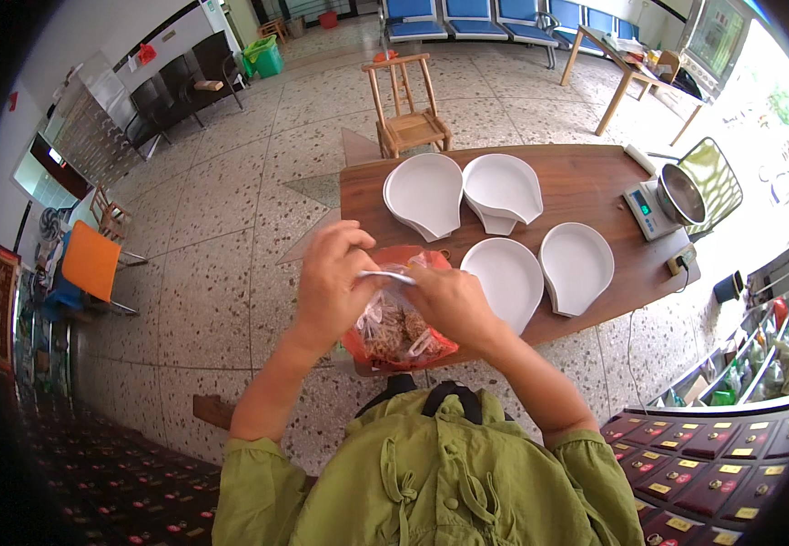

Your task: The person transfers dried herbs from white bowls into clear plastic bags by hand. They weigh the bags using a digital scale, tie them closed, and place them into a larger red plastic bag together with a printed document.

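Both my left hand (340, 283) and my right hand (446, 297) are raised over the near left corner of the table, pinching a thin white strip (388, 276) between them; its material is unclear. Beneath them lies an open red plastic bag (374, 351) with clear bags of dried brown material (381, 334) inside. White scoop-shaped trays stand to the right and beyond: a stack at the back left (424, 194), another beside it (502, 185), one near my right hand (504, 280) and one farther right (577, 266).
A digital scale (648, 208) with a metal bowl (681, 194) stands at the right end of the wooden table (572, 181), near a power adapter (681, 259). A bamboo chair (411, 126) stands beyond the table. Drawer cabinets (695, 464) flank me at both sides.
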`<action>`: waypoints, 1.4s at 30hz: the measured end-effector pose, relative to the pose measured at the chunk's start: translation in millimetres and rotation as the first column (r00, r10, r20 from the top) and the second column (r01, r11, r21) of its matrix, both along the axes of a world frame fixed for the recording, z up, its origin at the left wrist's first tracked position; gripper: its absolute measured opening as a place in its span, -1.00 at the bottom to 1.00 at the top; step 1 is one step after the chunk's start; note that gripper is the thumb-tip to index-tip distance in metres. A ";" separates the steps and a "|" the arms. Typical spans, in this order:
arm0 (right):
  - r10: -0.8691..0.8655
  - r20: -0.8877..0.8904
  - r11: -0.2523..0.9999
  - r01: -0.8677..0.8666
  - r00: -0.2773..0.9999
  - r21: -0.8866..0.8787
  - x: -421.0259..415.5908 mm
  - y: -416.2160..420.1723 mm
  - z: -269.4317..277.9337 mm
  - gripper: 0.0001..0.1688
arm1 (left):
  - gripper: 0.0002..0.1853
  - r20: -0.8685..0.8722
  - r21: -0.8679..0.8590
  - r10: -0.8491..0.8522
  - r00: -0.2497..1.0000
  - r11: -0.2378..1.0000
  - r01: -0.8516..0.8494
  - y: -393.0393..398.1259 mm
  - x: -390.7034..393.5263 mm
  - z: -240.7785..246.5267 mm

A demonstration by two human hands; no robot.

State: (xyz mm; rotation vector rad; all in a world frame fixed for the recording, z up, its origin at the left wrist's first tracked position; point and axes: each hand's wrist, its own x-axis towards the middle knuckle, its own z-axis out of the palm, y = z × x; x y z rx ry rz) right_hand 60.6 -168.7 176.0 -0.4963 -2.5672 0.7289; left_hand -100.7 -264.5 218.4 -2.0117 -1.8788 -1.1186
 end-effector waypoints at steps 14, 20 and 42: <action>-0.256 -0.289 0.358 -0.187 0.923 -0.915 -6.6 -6.9 -48.0 -0.65 | -0.87 0.956 -0.169 0.105 0.272 0.960 0.222 -10.7 -0.5 -80.2; -0.166 -0.498 -0.078 -0.515 0.851 -0.854 3.6 23.5 -97.7 -0.71 | -0.82 0.897 -0.137 -0.047 0.440 0.916 0.377 -21.0 -13.9 -78.7; -0.236 -0.192 0.958 0.195 0.953 -0.211 -14.3 23.2 -24.7 -0.79 | -0.71 0.431 -0.404 0.338 0.837 0.901 -0.156 -36.9 -46.1 -81.9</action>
